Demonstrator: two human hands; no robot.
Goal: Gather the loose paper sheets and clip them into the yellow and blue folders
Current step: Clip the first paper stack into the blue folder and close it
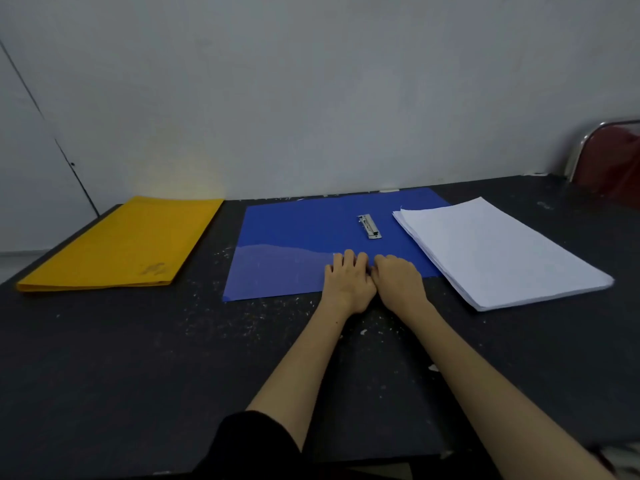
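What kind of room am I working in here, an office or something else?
Probably a plain office or workroom, though that's a guess. A dark, paint-flecked table stands against a bare pale wall, carrying a blue folder, a yellow folder and a paper stack. A red chair sits far right.

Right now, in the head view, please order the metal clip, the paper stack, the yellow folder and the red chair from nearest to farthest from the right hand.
From the right hand:
1. Metal clip, just beyond it, on the blue folder.
2. Paper stack, to its right.
3. Yellow folder, far left.
4. Red chair, far right, behind the table.
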